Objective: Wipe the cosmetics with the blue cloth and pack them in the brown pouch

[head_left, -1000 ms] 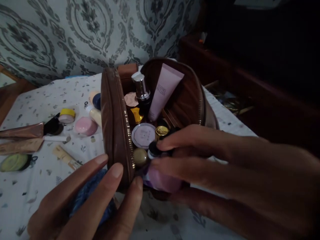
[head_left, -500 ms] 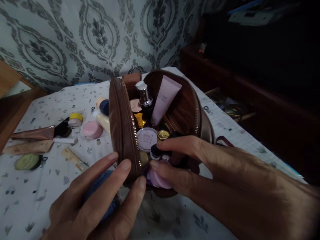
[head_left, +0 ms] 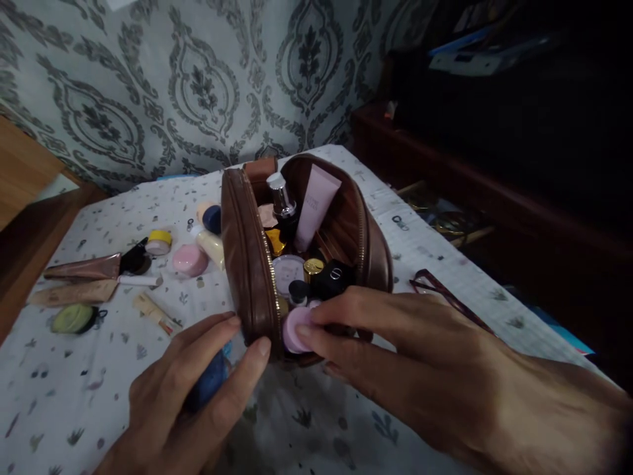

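A brown zippered makeup bag [head_left: 250, 264] stands unzipped on the cloth, full of cosmetics. Inside it are a pale pink tube [head_left: 317, 204], a bottle with a silver cap [head_left: 281, 194], a gold-capped item [head_left: 313, 268], a black case [head_left: 336, 277] and a small black-capped jar [head_left: 298, 291]. My right hand [head_left: 395, 356] pinches a lilac round container [head_left: 297, 328] at the bag's near end, between thumb and forefinger. With fingers apart, my left hand [head_left: 192, 382] rests against the bag's near left side. A blue object [head_left: 210, 382] shows beneath it; whether the palm holds it, I cannot tell.
Left of the bag lie a pink round item [head_left: 190, 260], a yellow-lidded jar [head_left: 159, 242], a green round item [head_left: 74, 318], a cream tube [head_left: 210, 245] and several other tubes. Dark-framed glasses [head_left: 450, 297] lie right. A patterned wall [head_left: 202, 86] rises behind.
My right thumb and forefinger have shifted from beside the black-capped jar onto the lilac container. The black case now shows more. My left hand stays by the bag; the view has shifted.
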The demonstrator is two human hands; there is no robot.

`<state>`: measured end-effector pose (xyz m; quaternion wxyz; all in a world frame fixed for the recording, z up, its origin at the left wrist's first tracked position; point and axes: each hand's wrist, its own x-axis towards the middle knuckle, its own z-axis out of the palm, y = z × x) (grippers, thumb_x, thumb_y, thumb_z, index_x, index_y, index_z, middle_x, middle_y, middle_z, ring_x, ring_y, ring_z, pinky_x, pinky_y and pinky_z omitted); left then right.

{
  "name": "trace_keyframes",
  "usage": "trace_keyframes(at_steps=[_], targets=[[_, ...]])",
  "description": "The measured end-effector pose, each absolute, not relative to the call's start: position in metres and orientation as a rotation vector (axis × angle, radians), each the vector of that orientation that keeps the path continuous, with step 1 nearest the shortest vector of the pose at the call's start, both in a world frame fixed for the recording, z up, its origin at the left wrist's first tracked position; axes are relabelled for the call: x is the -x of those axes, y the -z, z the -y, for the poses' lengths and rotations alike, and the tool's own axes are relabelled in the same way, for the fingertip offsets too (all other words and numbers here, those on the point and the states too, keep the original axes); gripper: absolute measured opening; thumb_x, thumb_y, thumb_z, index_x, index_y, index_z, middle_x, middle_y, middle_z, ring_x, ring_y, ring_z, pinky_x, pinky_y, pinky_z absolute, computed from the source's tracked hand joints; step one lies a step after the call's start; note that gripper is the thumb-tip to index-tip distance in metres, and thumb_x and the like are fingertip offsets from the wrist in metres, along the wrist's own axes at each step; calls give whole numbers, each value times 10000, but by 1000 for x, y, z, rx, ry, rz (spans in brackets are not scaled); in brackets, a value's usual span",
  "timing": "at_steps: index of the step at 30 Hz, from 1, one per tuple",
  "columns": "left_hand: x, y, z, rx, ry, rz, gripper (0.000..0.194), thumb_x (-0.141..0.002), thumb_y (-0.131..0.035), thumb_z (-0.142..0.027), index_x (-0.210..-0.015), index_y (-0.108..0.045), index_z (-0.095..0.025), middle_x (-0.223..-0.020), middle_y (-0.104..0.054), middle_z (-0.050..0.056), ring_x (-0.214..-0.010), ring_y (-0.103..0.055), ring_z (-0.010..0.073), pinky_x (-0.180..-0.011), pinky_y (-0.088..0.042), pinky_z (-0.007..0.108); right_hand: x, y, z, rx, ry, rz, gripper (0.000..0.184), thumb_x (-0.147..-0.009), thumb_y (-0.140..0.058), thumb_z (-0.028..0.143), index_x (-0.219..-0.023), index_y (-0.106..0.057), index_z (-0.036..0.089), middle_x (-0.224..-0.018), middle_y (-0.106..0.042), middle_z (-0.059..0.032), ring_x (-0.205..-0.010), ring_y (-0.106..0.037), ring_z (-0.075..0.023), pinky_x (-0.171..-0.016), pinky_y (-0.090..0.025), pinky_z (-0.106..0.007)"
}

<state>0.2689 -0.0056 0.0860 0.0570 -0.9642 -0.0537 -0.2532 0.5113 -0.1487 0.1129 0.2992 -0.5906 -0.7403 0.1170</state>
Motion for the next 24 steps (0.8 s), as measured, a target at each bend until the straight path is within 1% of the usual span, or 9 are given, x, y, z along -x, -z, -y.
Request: trace_keyframes(at_steps=[2,5,9,13,16,18,19,21,24], targets=[[-270,-83,9,2915,772,210,529,-910,-508,-44,-1351,-596,-321,-1340,-596,73,-1193,-639,254,-933,-605,383,-511,-112,147,1533,-230,2050,307,-1014,-397,179,-1117,-684,214,-1055,-701,-73,-894,-684,-162,-727,-575,-253],[-270,-79,11,2932,814,247,522,-924,-482,-61,-1371,-581,-312,-1336,-583,85,-1218,-618,273,-940,-597,407,-509,-113,145,1535,-116,2130,327,-993,-384,113,-1098,-684,187,-1108,-685,-92,-893,-677,-160,-703,-575,-245],[-272,-75,10,2944,857,210,528,-929,-457,-64,-1402,-554,-277,-1342,-550,111,-1235,-590,288,-944,-587,436,-508,-115,146,1537,-143,2171,338,-927,-415,45,-1086,-686,171,-1128,-671,-101,-924,-663,-173,-697,-575,-248],[-280,-79,7,2853,823,134,585,-892,-521,-51,-1416,-537,-310,-1242,-570,91,-1151,-619,240,-890,-605,353,-512,-117,146,1549,-284,2144,376,-880,-417,16,-1125,-661,164,-1138,-640,-100,-766,-627,-132,-609,-528,-230],[-288,-87,7,2768,775,150,618,-880,-525,-43,-1437,-519,-310,-1147,-589,85,-1065,-639,220,-835,-604,317,-513,-122,142,1582,-485,2024,353,-880,-453,39,-1109,-655,217,-1063,-635,-48,-627,-565,-84,-517,-456,-195],[-294,-93,7,2751,727,182,616,-878,-509,-33,-1439,-520,-286,-1121,-604,89,-1031,-649,220,-793,-601,304,-513,-126,140,1652,-602,1922,295,-909,-489,77,-1072,-660,253,-966,-635,-11,-602,-553,-78,-495,-426,-182],[-295,-95,7,2751,707,182,611,-877,-505,-31,-1435,-525,-279,-1110,-611,87,-1018,-654,219,-769,-599,293,-513,-128,140,1676,-640,1902,266,-925,-509,107,-1072,-661,267,-939,-636,-1,-619,-566,-84,-502,-429,-180],[-297,-96,6,2757,700,182,607,-876,-502,-32,-1426,-532,-285,-1095,-624,80,-1008,-662,219,-736,-595,281,-514,-129,139,1680,-656,1912,243,-942,-556,183,-1134,-657,293,-944,-653,1,-704,-616,-110,-546,-461,-185],[-294,-93,5,2767,730,202,608,-884,-496,-36,-1429,-528,-302,-1089,-632,73,-1012,-668,220,-734,-593,287,-517,-129,139,1638,-612,1926,284,-940,-593,255,-1213,-650,303,-951,-683,-6,-799,-657,-145,-604,-498,-200]])
